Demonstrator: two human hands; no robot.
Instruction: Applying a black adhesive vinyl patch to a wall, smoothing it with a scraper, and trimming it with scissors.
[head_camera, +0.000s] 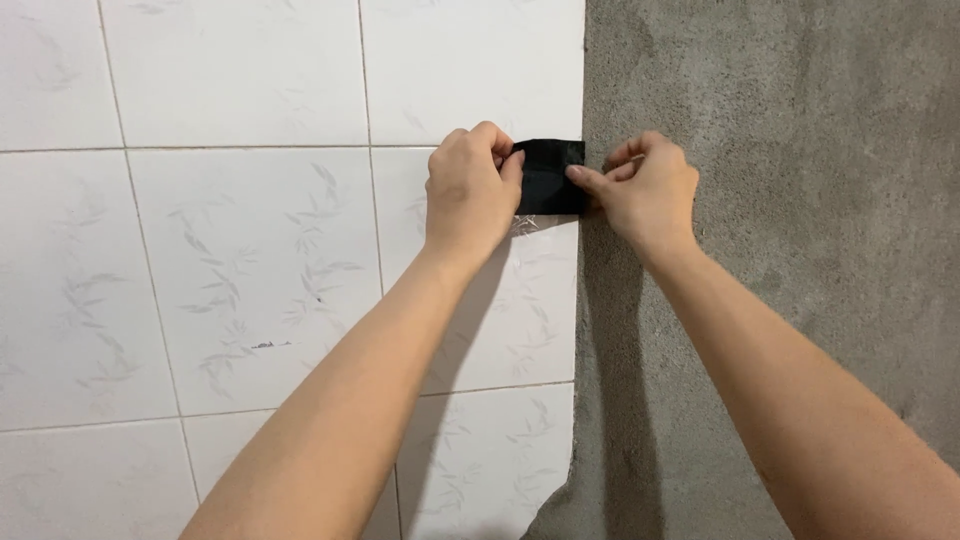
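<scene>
1. A small black patch (549, 176) lies flat against the white tiled wall (250, 250), at the tiles' right edge, just beside the bare grey cement (800, 200).
2. My left hand (470, 190) sits left of the patch; its fingers are curled together and the thumb (513, 168) presses the patch's left edge.
3. My right hand (648, 190) sits right of the patch, over the cement; its thumb and bunched fingertips (578, 176) pinch the patch's right edge.
</scene>
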